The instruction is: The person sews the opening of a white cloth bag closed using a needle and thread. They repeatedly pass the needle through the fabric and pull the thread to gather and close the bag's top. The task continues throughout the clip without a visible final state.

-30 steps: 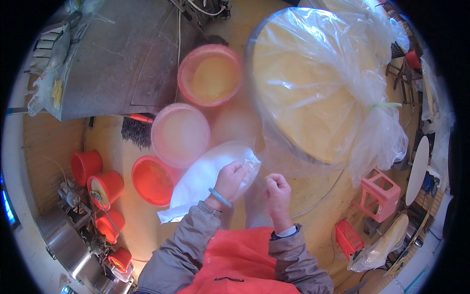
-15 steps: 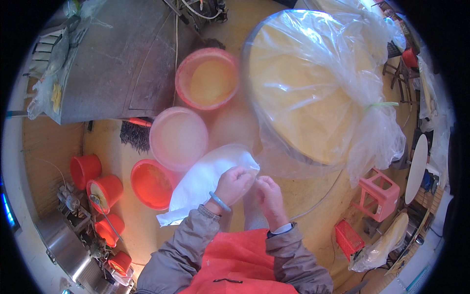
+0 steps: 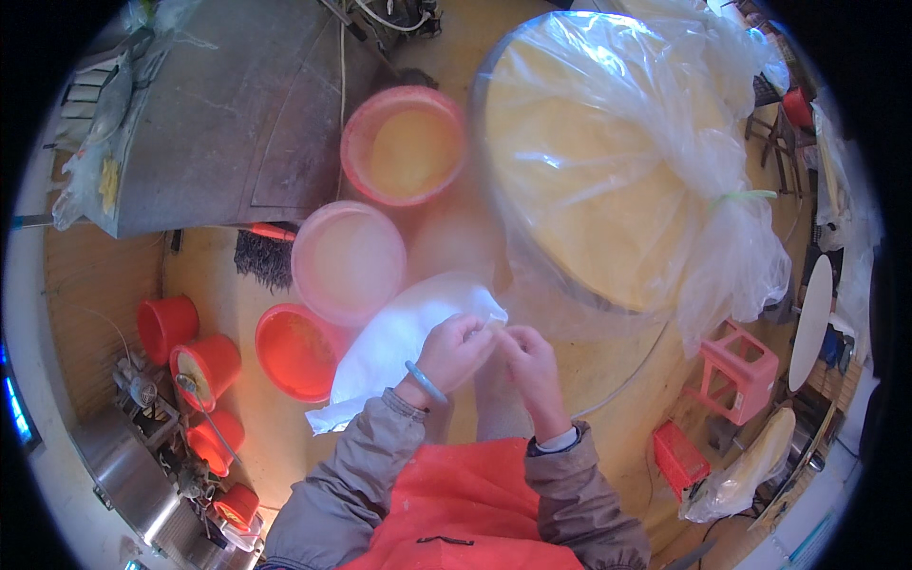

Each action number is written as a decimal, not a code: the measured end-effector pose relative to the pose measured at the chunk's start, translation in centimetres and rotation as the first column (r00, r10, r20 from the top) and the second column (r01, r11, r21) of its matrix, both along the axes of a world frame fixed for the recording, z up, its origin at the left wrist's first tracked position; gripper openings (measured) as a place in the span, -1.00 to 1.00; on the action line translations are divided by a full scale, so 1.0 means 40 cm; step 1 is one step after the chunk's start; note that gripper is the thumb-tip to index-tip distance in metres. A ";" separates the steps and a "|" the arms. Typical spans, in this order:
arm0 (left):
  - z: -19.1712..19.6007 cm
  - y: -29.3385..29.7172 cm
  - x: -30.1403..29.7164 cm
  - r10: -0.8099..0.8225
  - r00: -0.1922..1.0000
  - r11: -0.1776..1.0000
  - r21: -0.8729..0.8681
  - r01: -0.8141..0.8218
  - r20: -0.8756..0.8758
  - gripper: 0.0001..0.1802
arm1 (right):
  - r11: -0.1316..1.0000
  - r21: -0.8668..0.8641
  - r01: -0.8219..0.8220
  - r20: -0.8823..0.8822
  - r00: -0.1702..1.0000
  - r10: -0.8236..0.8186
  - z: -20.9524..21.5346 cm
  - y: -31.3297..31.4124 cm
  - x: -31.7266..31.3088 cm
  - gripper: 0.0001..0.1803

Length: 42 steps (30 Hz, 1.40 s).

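My left grip (image 3: 454, 351) pinches the corner of a white sack (image 3: 385, 350), which slants in front of the pale pink tub (image 3: 300, 271). My right grip (image 3: 534, 369) curls beside that corner; I cannot tell whether it pinches anything.

Head — left fisheye | looks steeply down | wide — hands (image 3: 452, 353) near, floor (image 3: 622, 437) beyond

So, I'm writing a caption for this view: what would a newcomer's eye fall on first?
Probably the big round yellow surface under clear plastic, right of top centre. Next, near the middle, the left hand and right hand, close together at the corner of a white sack. Pink and red tubs stand left of and beyond it.
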<state>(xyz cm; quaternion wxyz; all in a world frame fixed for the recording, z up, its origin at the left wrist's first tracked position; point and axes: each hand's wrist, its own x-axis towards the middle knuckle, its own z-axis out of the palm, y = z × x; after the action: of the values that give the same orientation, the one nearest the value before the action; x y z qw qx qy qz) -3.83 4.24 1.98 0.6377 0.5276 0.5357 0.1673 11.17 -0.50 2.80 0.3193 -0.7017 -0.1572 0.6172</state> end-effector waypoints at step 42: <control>-0.017 0.040 -0.039 -0.381 0.913 0.723 0.568 0.393 -0.146 -0.91 | 0.913 -0.186 0.363 -0.625 0.673 -0.395 -0.027 -0.059 0.016 -0.85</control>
<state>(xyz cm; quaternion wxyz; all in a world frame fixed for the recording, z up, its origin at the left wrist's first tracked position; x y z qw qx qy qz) -5.41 5.85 1.31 0.4592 0.7995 0.3416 0.1823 11.80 -2.84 1.72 0.4584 -0.4675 0.1265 0.7452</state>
